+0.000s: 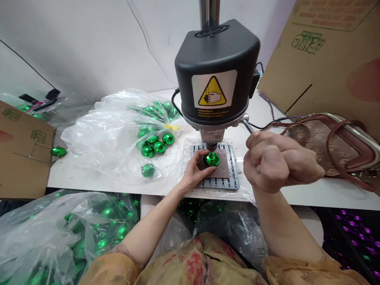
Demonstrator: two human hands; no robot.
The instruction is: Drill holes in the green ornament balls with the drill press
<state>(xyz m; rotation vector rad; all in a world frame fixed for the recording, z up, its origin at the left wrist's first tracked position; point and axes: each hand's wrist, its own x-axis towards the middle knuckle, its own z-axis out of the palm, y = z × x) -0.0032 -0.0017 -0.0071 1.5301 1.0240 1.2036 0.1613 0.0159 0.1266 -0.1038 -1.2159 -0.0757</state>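
Observation:
A shiny green faceted ball (211,160) sits under the spindle of a black bench drill press (218,71). My left hand (196,170) holds the ball from its left side, with thumb and fingers curved round it. Beneath the ball lies a flat brown board (224,168) on the slotted metal base (234,183). My right hand (274,162) is closed in a fist round the press's feed lever (247,125), at the right of the machine. Most of the lever's grip is hidden inside that hand.
Several green balls (159,147) lie left of the press by a clear plastic bag (97,134). A brown handbag (335,146) and a cardboard box (326,51) stand at right. Another box (23,158) is at far left. Bagged green balls (107,225) sit below the table edge.

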